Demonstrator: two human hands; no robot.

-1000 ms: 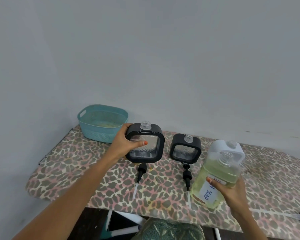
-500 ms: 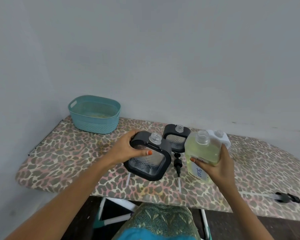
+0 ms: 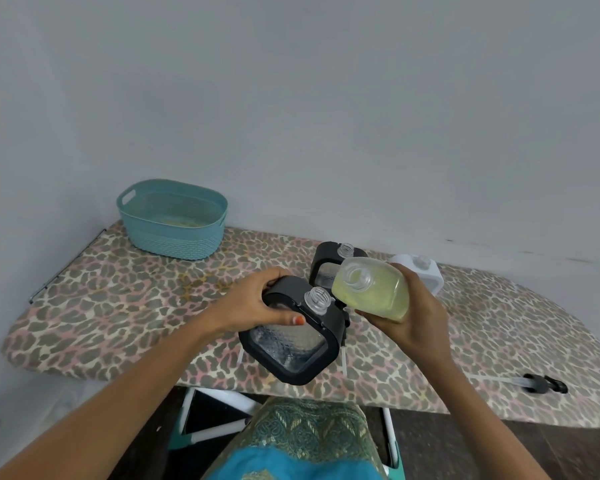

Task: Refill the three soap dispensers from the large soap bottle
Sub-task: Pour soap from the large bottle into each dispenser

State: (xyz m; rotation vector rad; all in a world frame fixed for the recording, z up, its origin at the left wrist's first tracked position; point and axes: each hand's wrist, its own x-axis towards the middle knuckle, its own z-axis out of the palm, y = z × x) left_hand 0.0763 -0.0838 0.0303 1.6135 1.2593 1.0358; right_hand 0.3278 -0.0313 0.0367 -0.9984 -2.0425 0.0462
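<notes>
Fingers (image 3: 284, 318) of L hand (image 3: 253, 306) curl round dispenser (image 3: 291, 344), held R of basket (image 3: 174, 237) and nearer cam; its long axis is tilted, open neck up and R. R hand (image 3: 413, 317) grips bottle (image 3: 371, 289) further R of basket, axis near level, mouth pointing L at cam, close by dispenser neck; no text readable.

Two black dispensers (image 3: 288, 344) (image 3: 321, 261) and one white dispenser (image 3: 430, 275), three together. One soap bottle (image 3: 371, 289). One basket (image 3: 174, 237). One table (image 3: 118, 299). One pump (image 3: 544, 384) in plain sight; others too hidden to count.
</notes>
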